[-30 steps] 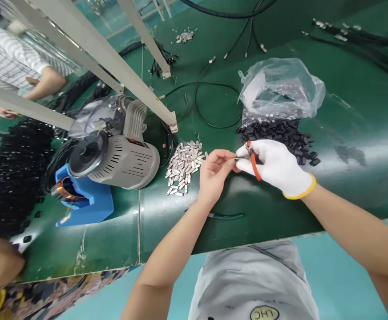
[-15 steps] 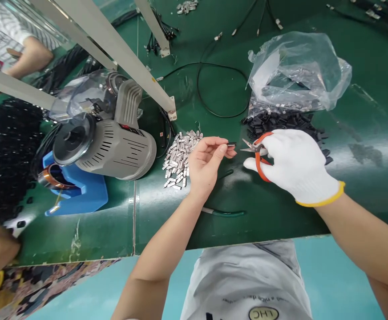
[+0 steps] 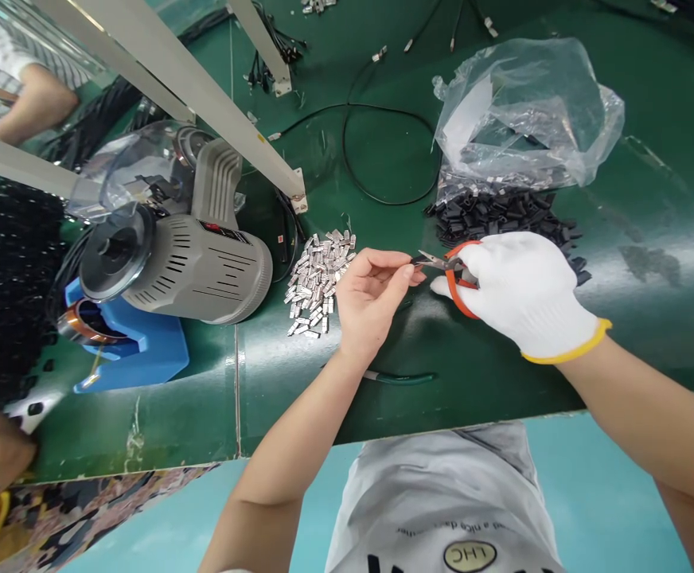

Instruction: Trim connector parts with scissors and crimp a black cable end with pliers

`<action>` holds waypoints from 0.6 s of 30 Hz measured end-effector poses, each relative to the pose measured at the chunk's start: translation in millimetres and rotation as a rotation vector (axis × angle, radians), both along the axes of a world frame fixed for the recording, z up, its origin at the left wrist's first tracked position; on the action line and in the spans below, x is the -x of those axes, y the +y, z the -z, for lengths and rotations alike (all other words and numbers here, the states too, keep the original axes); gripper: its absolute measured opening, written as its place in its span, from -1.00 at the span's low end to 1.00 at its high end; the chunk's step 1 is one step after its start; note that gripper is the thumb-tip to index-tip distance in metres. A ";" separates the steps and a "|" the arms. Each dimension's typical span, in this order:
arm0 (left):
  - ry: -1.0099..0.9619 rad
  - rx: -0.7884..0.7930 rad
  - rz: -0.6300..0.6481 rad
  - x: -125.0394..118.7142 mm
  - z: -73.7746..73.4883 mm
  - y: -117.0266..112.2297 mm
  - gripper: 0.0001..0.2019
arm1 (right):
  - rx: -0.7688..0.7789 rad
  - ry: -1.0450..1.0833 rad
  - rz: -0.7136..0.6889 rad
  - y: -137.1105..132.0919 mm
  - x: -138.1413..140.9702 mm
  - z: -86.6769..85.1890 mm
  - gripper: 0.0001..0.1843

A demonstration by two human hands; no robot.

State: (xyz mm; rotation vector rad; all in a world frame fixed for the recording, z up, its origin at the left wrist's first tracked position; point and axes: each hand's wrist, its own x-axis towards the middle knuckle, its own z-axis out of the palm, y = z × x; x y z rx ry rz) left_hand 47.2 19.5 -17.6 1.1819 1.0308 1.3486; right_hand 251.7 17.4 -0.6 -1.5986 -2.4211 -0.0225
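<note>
My bare left hand (image 3: pixel 374 294) pinches a small black piece (image 3: pixel 417 259) between thumb and fingertips; the fingers cover most of it. My right hand (image 3: pixel 523 290), in a white knit glove with a yellow cuff, is wrapped round a pair of orange-handled pliers (image 3: pixel 455 278). The pliers' pointed jaws reach the black piece at my left fingertips; whether they grip it I cannot tell. Left of my left hand lies a pile of small silver metal connector shells (image 3: pixel 317 278). Behind my gloved hand is a heap of small black plastic parts (image 3: pixel 502 216).
A clear plastic bag (image 3: pixel 532 119) lies behind the black parts. At left stand a grey machine (image 3: pixel 204 267), a blue tape dispenser (image 3: pixel 165 342) and slanting metal posts (image 3: pixel 204 87). A black cable (image 3: pixel 347 151) loops behind. A green-handled tool (image 3: pixel 407 379) lies near the front edge. Another person's arm (image 3: pixel 42 103) shows at upper left.
My right hand has brought the pliers left, so their jaws now meet the black piece at my left fingertips. The whole view has shifted slightly.
</note>
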 end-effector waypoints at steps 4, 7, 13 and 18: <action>0.007 -0.023 -0.021 -1.5 -2.3 -1.7 -0.81 | 0.010 -0.013 -0.010 -0.1 -0.4 -0.9 -0.48; 0.015 -0.041 -0.024 -1.0 -4.0 -1.4 -0.82 | 0.042 -0.006 -0.006 0.2 0.9 -2.8 -0.46; 0.053 -0.078 -0.024 1.4 -2.2 0.0 -0.81 | 0.108 -0.033 0.021 -1.6 3.6 -6.2 -0.45; 0.058 -0.071 -0.032 0.3 -2.1 -0.7 -0.83 | 0.082 -0.034 0.033 -3.5 4.0 -3.7 -0.41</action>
